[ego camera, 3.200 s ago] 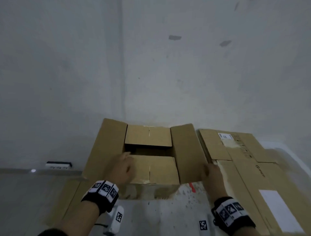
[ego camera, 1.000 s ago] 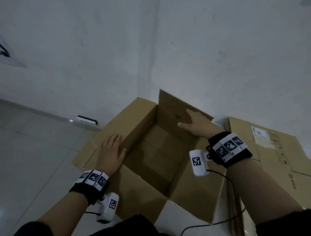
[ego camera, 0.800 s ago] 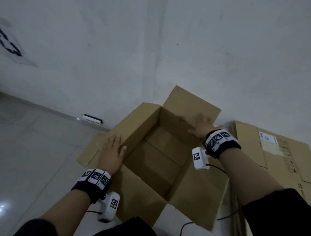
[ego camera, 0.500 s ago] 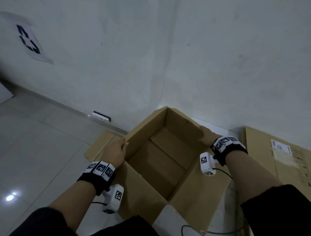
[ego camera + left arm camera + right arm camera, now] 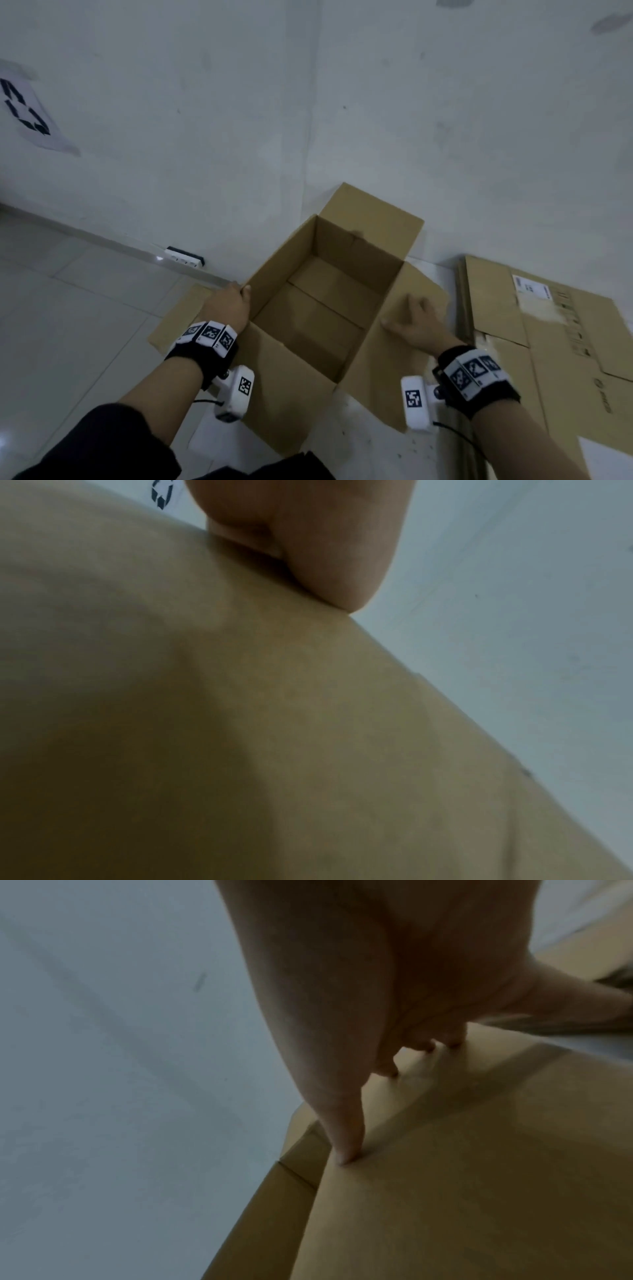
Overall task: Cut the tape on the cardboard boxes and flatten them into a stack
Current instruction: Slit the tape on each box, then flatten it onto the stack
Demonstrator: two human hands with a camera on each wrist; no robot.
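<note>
Pale tiled floor [image 5: 85, 308] meeting a grey-white plaster wall [image 5: 205, 137]; all the work sits on the floor against that wall.

Open brown cardboard box [image 5: 325, 308] stands upright, top flaps splayed outward, bottom flaps closed inside. Probably next in line for flattening.

Left hand [image 5: 227, 306] sits at the box's left top rim, over the outward-folded left flap. Fingers go over the far side, so from the head view I can't tell whether they're curled round the edge or just pressing. Left wrist view shows only a thumb or finger [image 5: 329, 547] bearing on cardboard. Looks like it's there to steady that wall.

Right hand [image 5: 416, 323] lies on the folded-out right flap, fingers spread and straight, gripping nothing. Right wrist view confirms fingertips [image 5: 346, 1150] pressing down on the flap surface. Likely pinning the flap flat so the box stays square and open.

Flattened brown cardboard sheets with a white shipping label [image 5: 548, 342] lie just right of the box on the floor: that's the stack, placed close so the next flat goes straight on.

No cutter visible. My guess: bottom seam remains to be dealt with before collapse.

White power strip [image 5: 183, 258] at the wall base, printed recycling sign [image 5: 25, 113] on the wall.
</note>
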